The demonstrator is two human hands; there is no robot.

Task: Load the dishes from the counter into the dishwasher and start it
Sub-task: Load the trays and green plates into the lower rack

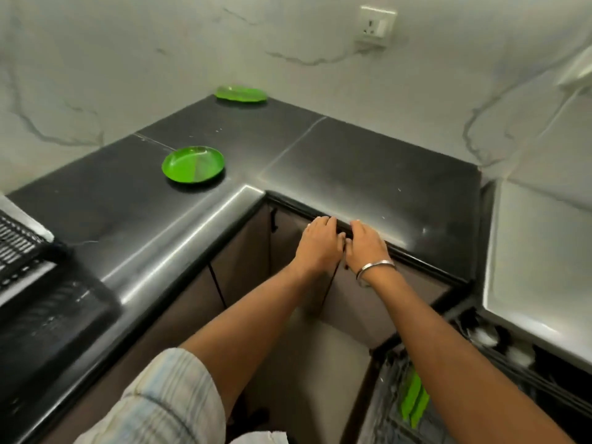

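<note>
Both your hands sit side by side at the front edge of the dark surface, over the seam between two cupboard doors. Your left hand has its fingers hooked over the top edge of the left door; your right hand, with the bangle at the wrist, does the same on the right door. Each grip is clamped on a door edge, not on a dish.

Two green plates are not yet loaded. The near plate lies flat on the left run of the surface, well apart from your hands. The far plate lies at the back corner against the marble wall. The dishwasher rack stands open at lower right and already holds upright green plates. A black dish rack sits at far left.

Judgement: this cupboard work is a detour from loading. Finish it promptly and see that both doors are fully seated, since an open door would block your path to the rack. Then take the near plate first, by the rim, one hand only. The far plate needs a long reach; step in rather than stretch. Slot each plate upright beside those already racked before you start the machine.
</note>
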